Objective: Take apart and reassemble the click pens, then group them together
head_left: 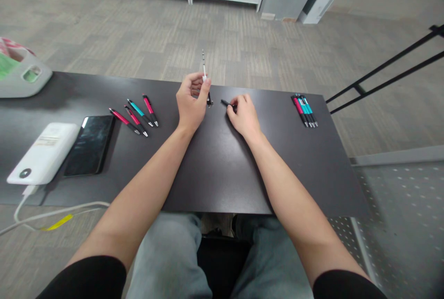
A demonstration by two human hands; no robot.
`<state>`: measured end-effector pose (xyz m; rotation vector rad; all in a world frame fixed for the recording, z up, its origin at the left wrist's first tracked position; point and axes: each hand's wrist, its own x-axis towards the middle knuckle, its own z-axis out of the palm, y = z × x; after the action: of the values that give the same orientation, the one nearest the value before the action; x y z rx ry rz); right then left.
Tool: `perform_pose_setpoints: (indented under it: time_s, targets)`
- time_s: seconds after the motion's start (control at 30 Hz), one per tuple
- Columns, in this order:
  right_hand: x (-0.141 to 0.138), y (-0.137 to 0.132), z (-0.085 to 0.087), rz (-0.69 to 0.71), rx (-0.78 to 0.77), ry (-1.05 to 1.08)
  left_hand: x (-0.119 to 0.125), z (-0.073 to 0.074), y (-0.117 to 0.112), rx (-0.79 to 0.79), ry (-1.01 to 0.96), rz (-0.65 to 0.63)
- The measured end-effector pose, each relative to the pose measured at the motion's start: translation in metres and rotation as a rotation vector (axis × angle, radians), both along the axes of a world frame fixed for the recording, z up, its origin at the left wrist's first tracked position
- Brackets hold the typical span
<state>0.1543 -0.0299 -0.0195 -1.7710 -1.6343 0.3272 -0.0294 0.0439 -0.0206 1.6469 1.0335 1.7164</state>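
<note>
My left hand (190, 100) is raised a little above the dark table (215, 169), fingers pinched on a thin pen refill (204, 65) that points upward. A small black pen piece (209, 101) lies just right of that hand. My right hand (243, 115) rests on the table with its fingers closed on a black pen part (227, 103) that sticks out to the left. Several loose red and teal pens (137, 115) lie spread to the left. A tight bunch of red and teal pens (305, 110) lies to the right.
A black phone (90, 144) and a white power bank (43, 153) with a white cable (52, 213) lie at the table's left. A grey bag-like container (24, 74) sits at the far left corner. Black bars (388, 72) stand beyond the right edge.
</note>
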Motion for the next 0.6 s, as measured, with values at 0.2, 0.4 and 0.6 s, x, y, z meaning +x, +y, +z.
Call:
perform_pose_setpoints:
  time_s: [0.2,0.4,0.6]
  targets:
    - [0.019,0.009,-0.009,0.062,0.096,0.463,-0.001,0.004,-0.007,0.021,0.055,-0.031]
    - [0.046,0.011,-0.004,0.026,0.245,0.729,0.003,0.013,-0.021,0.056,0.125,-0.146]
    - [0.057,0.002,0.024,-0.071,0.282,0.785,0.007,0.014,-0.030,0.048,0.230,-0.277]
